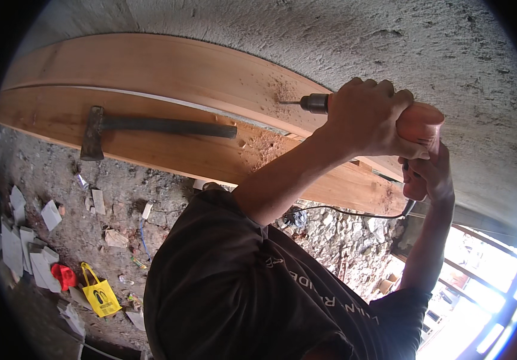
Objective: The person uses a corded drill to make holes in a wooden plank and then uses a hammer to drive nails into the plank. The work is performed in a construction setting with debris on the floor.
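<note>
Two sleeves of a dark shirt [222, 270] come nearest, below the corded power drill [423, 117], their bare forearms converging on it from either side. The left hand [369, 117] is wrapped over the drill's body just behind its black chuck [314, 103], fingers curled round the casing, a hold that likely steadies the front end and lets weight bear on it. The right hand [435, 171] is closed round the drill's handle, presumably to reach the switch, though whether a finger presses it I cannot tell. From the handle's foot the black power cord [354, 213] hangs away to the drill's lower left, clear of the bit. Left of the chuck, the thin drill bit [290, 102] shows over the upper wooden plank [150, 60]; whether its tip has entered the wood is unclear. Pale wood chips [267, 147] are scattered left of the drill and below it, so cutting there seems likely. On the lower wooden plank [180, 162], well left of the drill, an axe [92, 135] lies flat with its head past the plank's edge and its handle toward the drill, perhaps parked within reach. Farther off, on the ground [150, 210] to the drill's lower left, are broken tiles [51, 214], a crumpled red cloth article [63, 276] and a yellow tote bag [102, 300], probably set aside from the planks.
</note>
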{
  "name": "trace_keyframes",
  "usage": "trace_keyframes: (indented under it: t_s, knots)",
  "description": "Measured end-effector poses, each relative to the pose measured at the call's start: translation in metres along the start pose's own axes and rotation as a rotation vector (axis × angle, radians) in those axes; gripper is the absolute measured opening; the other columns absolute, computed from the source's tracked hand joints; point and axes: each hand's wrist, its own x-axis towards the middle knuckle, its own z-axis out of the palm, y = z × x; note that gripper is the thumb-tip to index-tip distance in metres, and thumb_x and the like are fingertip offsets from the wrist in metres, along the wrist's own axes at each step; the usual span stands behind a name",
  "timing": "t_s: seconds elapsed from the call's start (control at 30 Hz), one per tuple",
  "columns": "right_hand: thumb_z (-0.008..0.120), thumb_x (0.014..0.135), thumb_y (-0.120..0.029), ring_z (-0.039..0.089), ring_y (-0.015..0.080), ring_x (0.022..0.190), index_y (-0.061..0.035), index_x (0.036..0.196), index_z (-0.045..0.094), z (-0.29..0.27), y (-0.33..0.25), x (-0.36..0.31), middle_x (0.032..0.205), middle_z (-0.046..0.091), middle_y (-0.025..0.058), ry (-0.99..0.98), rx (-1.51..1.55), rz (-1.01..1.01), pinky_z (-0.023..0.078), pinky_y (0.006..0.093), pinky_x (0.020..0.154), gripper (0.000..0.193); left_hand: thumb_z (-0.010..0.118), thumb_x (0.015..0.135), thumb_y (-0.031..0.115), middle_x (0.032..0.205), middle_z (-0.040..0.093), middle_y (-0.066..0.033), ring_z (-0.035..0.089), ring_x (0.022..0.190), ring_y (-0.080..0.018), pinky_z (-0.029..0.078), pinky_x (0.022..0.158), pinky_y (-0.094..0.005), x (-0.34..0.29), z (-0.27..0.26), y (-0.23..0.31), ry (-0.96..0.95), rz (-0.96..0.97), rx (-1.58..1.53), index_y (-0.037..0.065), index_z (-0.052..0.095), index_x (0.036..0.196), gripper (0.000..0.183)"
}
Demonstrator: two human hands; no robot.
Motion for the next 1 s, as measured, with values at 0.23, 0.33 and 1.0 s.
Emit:
trace_keyframes:
  t_s: [0.23,0.33,1.0]
  knots:
    - [0.064,0.072,-0.006,0.058,0.0133,0.057,0.0058,0.102,0.055,0.008,-0.005,0.003,0.074,0.061,0.0093,-0.008,0.015,0.011,0.047,0.0269,0.050,0.032,0.078,0.051,0.067,0.073,0.065,-0.0064,0.066,0.062,-0.0230,0.054,0.059,-0.0363,-0.003,0.001,-0.006,0.037,0.019,0.012,0.012,0.069,0.097,0.073]
    - [0.063,0.073,-0.005,0.058,0.0131,0.057,0.0059,0.104,0.055,0.008,-0.005,0.003,0.074,0.061,0.0093,-0.009,0.007,-0.001,0.047,0.0268,0.050,0.034,0.078,0.051,0.067,0.075,0.066,-0.0068,0.066,0.064,-0.0228,0.054,0.060,-0.0366,-0.003,0.001,-0.006,0.014,0.000,0.009,0.012,0.069,0.099,0.073]
    - [0.061,0.075,-0.004,0.057,0.0106,0.058,0.0046,0.104,0.056,0.008,-0.003,0.015,0.076,0.061,0.0075,-0.041,-0.032,-0.010,0.047,0.0259,0.050,0.030,0.079,0.049,0.064,0.074,0.066,-0.0081,0.066,0.063,-0.0241,0.054,0.058,-0.0365,-0.003,0.002,-0.012,0.102,0.029,0.057,0.011,0.070,0.094,0.070]
